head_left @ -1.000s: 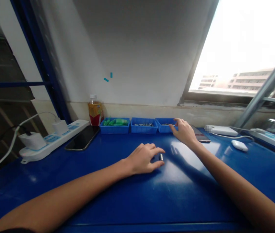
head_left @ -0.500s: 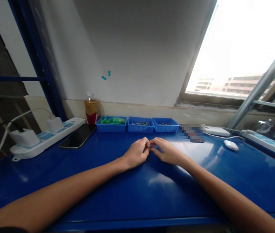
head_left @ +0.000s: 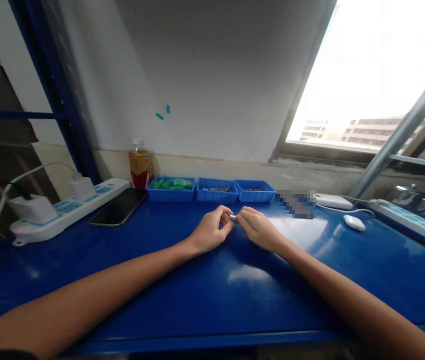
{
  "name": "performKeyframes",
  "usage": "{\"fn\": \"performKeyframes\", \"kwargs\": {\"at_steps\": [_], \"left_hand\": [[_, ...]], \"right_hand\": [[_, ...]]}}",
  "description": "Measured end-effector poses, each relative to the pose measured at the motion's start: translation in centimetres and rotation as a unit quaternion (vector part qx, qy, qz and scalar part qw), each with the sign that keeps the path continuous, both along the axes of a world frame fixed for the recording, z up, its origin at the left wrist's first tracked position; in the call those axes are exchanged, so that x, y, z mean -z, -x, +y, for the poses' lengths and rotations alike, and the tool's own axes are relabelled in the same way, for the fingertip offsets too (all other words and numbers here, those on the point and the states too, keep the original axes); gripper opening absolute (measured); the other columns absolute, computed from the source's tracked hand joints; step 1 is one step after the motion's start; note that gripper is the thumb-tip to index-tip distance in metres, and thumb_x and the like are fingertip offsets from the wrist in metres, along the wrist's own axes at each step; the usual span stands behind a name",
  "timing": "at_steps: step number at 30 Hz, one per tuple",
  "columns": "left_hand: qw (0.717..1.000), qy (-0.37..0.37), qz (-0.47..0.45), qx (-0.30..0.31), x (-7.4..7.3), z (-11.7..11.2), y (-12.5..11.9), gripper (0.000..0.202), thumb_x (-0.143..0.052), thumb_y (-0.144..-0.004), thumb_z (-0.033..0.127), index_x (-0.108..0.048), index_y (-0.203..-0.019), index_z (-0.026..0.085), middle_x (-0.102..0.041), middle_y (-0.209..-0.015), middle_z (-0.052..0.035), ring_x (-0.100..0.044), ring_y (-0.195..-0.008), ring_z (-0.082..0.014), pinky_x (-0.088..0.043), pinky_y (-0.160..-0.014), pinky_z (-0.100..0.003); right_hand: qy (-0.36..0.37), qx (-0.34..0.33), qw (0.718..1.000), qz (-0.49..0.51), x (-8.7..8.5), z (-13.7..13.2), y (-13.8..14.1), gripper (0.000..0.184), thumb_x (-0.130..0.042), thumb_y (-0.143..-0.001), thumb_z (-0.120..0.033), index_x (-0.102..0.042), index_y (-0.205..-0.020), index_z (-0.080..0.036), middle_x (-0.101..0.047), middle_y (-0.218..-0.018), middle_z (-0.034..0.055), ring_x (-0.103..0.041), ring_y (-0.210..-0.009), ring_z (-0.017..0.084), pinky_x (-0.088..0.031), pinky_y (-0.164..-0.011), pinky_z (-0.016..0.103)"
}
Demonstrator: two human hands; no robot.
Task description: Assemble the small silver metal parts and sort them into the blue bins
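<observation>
Between my two hands, just above the blue table (head_left: 204, 295), is a small silvery metal piece (head_left: 232, 217), too small to name further. My left hand (head_left: 212, 229) pinches its left end between thumb and fingers. On its right end the thumb and fingers of my right hand (head_left: 256, 227) are closed. Behind the hands stand three blue bins in a row: the left bin (head_left: 170, 196) holds green packets (head_left: 178, 184), the middle bin (head_left: 217, 197) small metal parts (head_left: 222, 189), the right bin (head_left: 256, 195) more small parts (head_left: 253, 189).
At the left lie a white power strip (head_left: 39, 232) with plugged-in chargers and a black phone (head_left: 119, 207), near a drink bottle (head_left: 140, 167). To the right are a blurred-out flat item (head_left: 297, 204), a white block with a cable (head_left: 333, 201), a white case (head_left: 354, 223) and another power strip (head_left: 409, 219).
My fingertips have shifted slightly apart, and the silvery piece now shows between them. The right hand's fingers have closed in. The view has moved a little.
</observation>
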State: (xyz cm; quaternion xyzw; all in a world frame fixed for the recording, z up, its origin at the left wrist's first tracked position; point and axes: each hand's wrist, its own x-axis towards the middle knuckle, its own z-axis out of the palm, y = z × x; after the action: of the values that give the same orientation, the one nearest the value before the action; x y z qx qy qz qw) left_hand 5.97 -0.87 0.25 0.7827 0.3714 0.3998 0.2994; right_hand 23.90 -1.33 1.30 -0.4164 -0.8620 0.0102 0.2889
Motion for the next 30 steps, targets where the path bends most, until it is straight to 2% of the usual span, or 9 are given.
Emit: {"fn": "performKeyframes", "kwargs": {"at_steps": [4,7,9,13,16,20,24,27,30], "left_hand": [[1.0,-0.006,0.004,-0.008,-0.1,0.0,0.1,0.018,-0.05,-0.086,0.033,-0.056,-0.09,0.017,-0.062,-0.073,-0.0001,-0.057,-0.066,-0.0128,-0.04,-0.06,-0.022],[1.0,-0.009,0.012,-0.027,-0.2,0.1,0.2,0.024,-0.045,-0.088,0.036,-0.058,-0.083,0.016,-0.063,-0.073,-0.0008,-0.056,-0.066,-0.0131,-0.038,-0.059,-0.023],[0.999,-0.007,0.017,-0.04,-0.2,0.2,0.2,0.03,-0.043,-0.089,0.039,-0.058,-0.079,0.016,-0.063,-0.073,-0.0013,-0.056,-0.067,-0.0139,-0.037,-0.06,-0.023],[0.999,0.021,0.022,-0.037,-0.1,0.5,0.2,0.044,-0.034,-0.091,0.047,-0.057,-0.07,0.016,-0.064,-0.069,-0.0026,-0.057,-0.066,-0.0157,-0.039,-0.06,-0.024],[0.998,0.047,-0.013,-0.042,0.1,0.7,0.2,0.05,-0.027,-0.093,0.047,-0.06,-0.073,0.016,-0.066,-0.073,-0.0048,-0.061,-0.07,-0.0176,-0.043,-0.066,-0.027],[0.998,0.036,-0.012,-0.051,0.0,0.8,0.1,0.043,-0.031,-0.093,0.042,-0.062,-0.079,0.016,-0.067,-0.078,-0.005,-0.062,-0.077,-0.0184,-0.045,-0.072,-0.028],[0.996,-0.018,0.062,-0.061,-0.3,0.3,0.2,0.025,-0.045,-0.087,0.031,-0.061,-0.075,0.016,-0.065,-0.079,-0.0046,-0.06,-0.077,-0.018,-0.045,-0.073,-0.029],[0.992,-0.063,0.104,-0.045,-0.3,0.0,0.4,0.022,-0.046,-0.086,0.029,-0.063,-0.078,0.016,-0.062,-0.087,-0.0063,-0.06,-0.085,-0.0186,-0.046,-0.082,-0.03],[0.984,-0.11,0.135,-0.019,-0.1,0.9,0.4,0.024,-0.049,-0.086,0.032,-0.063,-0.098,0.017,-0.054,-0.116,-0.0101,-0.057,-0.106,-0.0216,-0.042,-0.097,-0.033]], "right_hand": [[0.007,-0.015,1.0,-0.001,0.2,0.1,-0.1,0.03,-0.034,-0.095,-0.027,-0.05,-0.071,-0.02,-0.055,-0.071,0.0032,-0.053,-0.072,0.016,-0.042,-0.069,0.03],[0.01,-0.01,1.0,0.021,0.3,0.0,-0.1,0.013,-0.047,-0.09,-0.032,-0.054,-0.091,-0.021,-0.06,-0.082,0.0032,-0.056,-0.078,0.017,-0.044,-0.073,0.03],[-0.002,-0.01,0.999,0.03,0.3,-0.2,-0.2,0.019,-0.056,-0.085,-0.032,-0.052,-0.1,-0.021,-0.06,-0.088,0.0035,-0.056,-0.08,0.017,-0.045,-0.074,0.03],[-0.041,-0.034,0.999,0.006,0.0,-0.6,-0.1,0.009,-0.05,-0.089,-0.029,-0.054,-0.09,-0.021,-0.06,-0.086,0.0044,-0.055,-0.08,0.017,-0.044,-0.074,0.029],[-0.077,-0.019,0.996,-0.044,-0.7,-0.1,0.2,0.023,-0.038,-0.094,-0.029,-0.054,-0.079,-0.02,-0.058,-0.078,0.005,-0.054,-0.075,0.017,-0.042,-0.074,0.03],[-0.118,0.088,0.988,-0.04,-2.5,3.3,1.1,0.035,-0.031,-0.096,-0.032,-0.056,-0.076,-0.019,-0.059,-0.078,0.0079,-0.055,-0.078,0.019,-0.042,-0.075,0.031],[-0.073,0.213,0.974,-0.003,-4.0,7.8,1.7,0.043,-0.035,-0.093,-0.048,-0.057,-0.109,-0.016,-0.063,-0.103,0.0136,-0.058,-0.094,0.025,-0.043,-0.08,0.035],[0.033,0.308,0.95,0.023,-3.4,9.5,0.8,0.057,-0.025,-0.092,-0.056,-0.052,-0.123,-0.015,-0.065,-0.103,0.0166,-0.061,-0.094,0.029,-0.043,-0.078,0.039],[0.088,0.332,0.939,0.009,-1.9,9.5,-1.0,0.063,-0.02,-0.092,-0.059,-0.064,-0.104,-0.015,-0.067,-0.095,0.0156,-0.063,-0.091,0.028,-0.044,-0.076,0.036]]}}
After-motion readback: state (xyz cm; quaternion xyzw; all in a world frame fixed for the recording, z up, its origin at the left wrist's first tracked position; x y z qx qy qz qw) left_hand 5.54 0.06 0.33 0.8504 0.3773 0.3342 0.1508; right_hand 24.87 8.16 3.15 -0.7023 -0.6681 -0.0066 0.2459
